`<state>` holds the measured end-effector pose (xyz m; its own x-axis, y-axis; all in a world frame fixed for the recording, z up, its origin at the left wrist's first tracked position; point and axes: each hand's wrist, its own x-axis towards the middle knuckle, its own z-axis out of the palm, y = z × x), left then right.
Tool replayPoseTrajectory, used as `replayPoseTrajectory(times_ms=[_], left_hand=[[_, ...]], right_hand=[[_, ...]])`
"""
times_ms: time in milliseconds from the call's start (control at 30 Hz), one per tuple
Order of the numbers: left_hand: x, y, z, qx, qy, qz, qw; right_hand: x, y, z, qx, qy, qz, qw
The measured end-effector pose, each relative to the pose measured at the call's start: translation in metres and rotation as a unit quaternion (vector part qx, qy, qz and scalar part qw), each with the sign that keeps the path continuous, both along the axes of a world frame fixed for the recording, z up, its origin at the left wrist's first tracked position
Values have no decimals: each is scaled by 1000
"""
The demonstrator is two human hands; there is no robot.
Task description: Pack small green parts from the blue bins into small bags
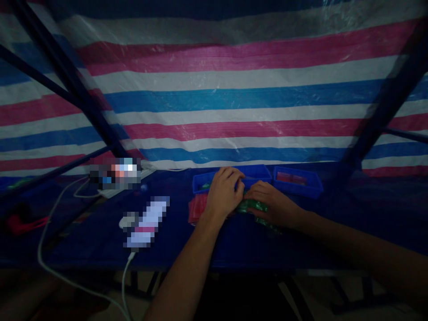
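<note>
Left hand (223, 191) and right hand (267, 201) press together, fingers curled onto the green packets (254, 207) on the table (301, 232) before the blue trays (294, 182); dim light risks a packet slipping onto the red stack (197, 208).

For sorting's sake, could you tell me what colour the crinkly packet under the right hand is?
Green, seen in the head view: crinkly plastic packet under the right hand.

No legible txt, labels, brands or nos. anywhere; two spots on the table (100, 240) are pixelated, unreadable.
</note>
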<state>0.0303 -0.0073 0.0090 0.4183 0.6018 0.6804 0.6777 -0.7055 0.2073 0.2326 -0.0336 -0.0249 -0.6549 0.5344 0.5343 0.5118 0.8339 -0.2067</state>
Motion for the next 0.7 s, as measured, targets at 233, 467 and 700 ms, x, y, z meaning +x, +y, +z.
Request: replayPoseTrajectory(times_ms=[233,467,700], left_hand=[[8,-10,3,-61,-90,-42,993],[20,-10,-3,-198,-200,-127,951],[22,-7,-8,-221,-284,-145,922]], right_hand=[[13,11,-3,-106,226,-92,964],[16,18,-2,-259,450,-25,855],[12,15,1,-288,471,-52,832]])
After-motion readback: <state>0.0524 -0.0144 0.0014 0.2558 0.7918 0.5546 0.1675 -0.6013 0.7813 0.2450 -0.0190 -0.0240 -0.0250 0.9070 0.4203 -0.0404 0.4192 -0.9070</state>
